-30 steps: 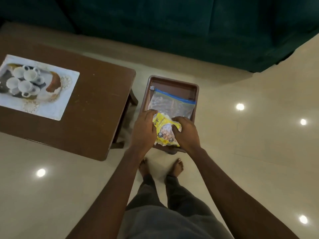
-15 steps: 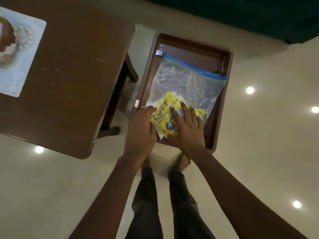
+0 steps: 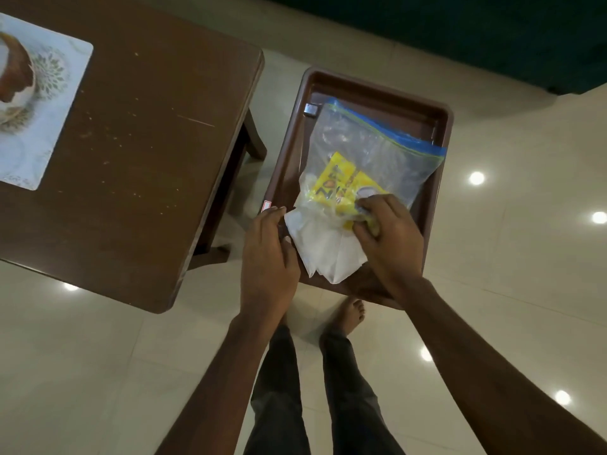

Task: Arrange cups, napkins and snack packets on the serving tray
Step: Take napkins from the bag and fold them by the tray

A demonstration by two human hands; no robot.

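Here the serving tray (image 3: 441,126) sits on the floor just beside the counter (image 3: 138,152). At the tray's near end, the right hand (image 3: 389,239) pinches the yellow snack packet (image 3: 338,187), its grip closed on the packet's near corner; the packet's long axis runs toward the tray's far-left corner. The left hand (image 3: 267,254) presses flat against the white napkins (image 3: 323,249), holding nothing. Only "ZO" reads clearly on the packet.

Brown tray (image 3: 440,126), yellow packet (image 3: 341,188), white napkins (image 3: 328,254), blue-edged clear bag (image 3: 377,149), leaf-patterned pale mat (image 3: 42,133).
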